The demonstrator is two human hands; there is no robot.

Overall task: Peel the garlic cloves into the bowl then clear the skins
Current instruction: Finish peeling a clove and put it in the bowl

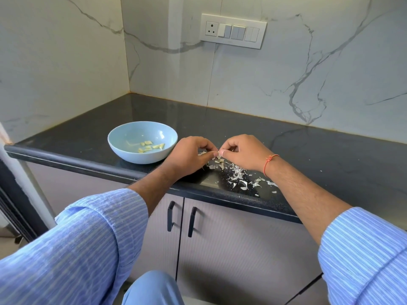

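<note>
A pale blue bowl stands on the black counter with several peeled garlic cloves in it. Just right of the bowl, my left hand and my right hand meet above the counter. Both pinch one small garlic clove between thumbs and fingertips; most of it is hidden by the fingers. Several white garlic skins lie scattered under and to the right of my hands, reaching the counter's front edge.
Marble walls close the counter at the back and left, with a switch panel on the back wall. Below the front edge are grey cabinet doors with two black handles. My blue striped sleeves fill the lower corners.
</note>
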